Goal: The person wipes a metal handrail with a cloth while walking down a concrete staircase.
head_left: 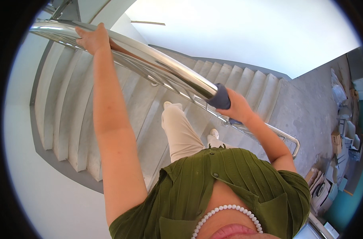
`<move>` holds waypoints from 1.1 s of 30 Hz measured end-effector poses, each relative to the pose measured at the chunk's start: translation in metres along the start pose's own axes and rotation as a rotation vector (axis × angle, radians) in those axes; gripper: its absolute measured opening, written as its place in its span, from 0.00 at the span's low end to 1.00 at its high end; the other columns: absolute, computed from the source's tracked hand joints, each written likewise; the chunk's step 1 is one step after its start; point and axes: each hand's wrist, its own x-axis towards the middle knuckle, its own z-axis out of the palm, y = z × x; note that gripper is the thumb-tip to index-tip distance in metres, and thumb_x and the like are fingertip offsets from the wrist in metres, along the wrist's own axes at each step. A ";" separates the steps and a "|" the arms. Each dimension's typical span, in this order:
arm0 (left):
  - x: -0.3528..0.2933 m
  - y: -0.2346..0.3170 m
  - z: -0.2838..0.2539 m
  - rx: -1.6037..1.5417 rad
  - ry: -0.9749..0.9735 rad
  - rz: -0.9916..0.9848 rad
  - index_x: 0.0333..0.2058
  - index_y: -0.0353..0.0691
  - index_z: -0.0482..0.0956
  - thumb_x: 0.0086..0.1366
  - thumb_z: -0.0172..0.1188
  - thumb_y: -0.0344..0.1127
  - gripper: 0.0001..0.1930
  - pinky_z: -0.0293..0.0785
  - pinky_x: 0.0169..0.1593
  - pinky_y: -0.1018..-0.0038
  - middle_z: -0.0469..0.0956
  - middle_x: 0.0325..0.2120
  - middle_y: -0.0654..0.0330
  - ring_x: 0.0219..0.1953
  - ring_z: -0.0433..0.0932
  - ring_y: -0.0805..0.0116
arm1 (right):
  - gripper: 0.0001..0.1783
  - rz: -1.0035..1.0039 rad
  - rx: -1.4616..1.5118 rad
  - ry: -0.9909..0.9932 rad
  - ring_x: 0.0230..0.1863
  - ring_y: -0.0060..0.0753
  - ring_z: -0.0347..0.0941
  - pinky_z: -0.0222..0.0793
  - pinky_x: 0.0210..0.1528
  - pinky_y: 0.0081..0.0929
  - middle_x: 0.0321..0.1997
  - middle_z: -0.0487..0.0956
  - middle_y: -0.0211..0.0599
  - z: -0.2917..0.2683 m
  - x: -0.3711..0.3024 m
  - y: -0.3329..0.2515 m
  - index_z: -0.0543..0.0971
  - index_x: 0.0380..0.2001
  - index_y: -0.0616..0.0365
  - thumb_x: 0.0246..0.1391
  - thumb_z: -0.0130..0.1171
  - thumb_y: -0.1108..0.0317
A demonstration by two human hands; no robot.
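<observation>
A shiny metal handrail [161, 59] runs slantwise beside the staircase, from upper left down toward the right. My left hand [94, 39] grips its upper stretch, my arm reaching far out; some of the fingers are hidden behind the rail. Lower down, my right hand [238, 105] is closed around a dark grey cloth [220, 96] wrapped about the same rail. A loose end of that cloth hangs below my fingers. Thinner metal bars [171, 85] run beneath the handrail.
Grey concrete steps [80, 99] lie under and left of me; another flight [237, 79] shows past the rail. My feet stand on the steps. At the far right, cardboard boxes [336, 143] and stacked goods line the grey floor [297, 115]. White walls [245, 32] enclose the stairwell.
</observation>
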 end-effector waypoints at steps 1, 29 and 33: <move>0.000 0.001 -0.002 0.004 0.001 -0.004 0.77 0.41 0.46 0.59 0.67 0.45 0.53 0.75 0.65 0.53 0.51 0.70 0.31 0.64 0.71 0.33 | 0.45 -0.034 -0.069 0.090 0.56 0.60 0.77 0.73 0.58 0.47 0.55 0.80 0.56 0.005 -0.017 0.009 0.72 0.64 0.59 0.42 0.77 0.60; -0.019 -0.013 -0.006 -0.262 -0.018 0.142 0.76 0.33 0.47 0.72 0.56 0.44 0.42 0.63 0.72 0.58 0.45 0.74 0.29 0.72 0.63 0.34 | 0.55 -0.522 -0.256 0.224 0.58 0.60 0.75 0.75 0.58 0.47 0.59 0.76 0.57 0.049 0.177 -0.163 0.58 0.73 0.68 0.46 0.74 0.62; -0.069 -0.107 0.008 -0.598 0.038 0.052 0.75 0.30 0.52 0.75 0.54 0.42 0.37 0.60 0.73 0.61 0.55 0.74 0.37 0.73 0.63 0.45 | 0.52 -0.540 -0.301 0.211 0.54 0.60 0.78 0.78 0.53 0.47 0.51 0.79 0.60 0.061 0.240 -0.216 0.61 0.68 0.73 0.45 0.74 0.60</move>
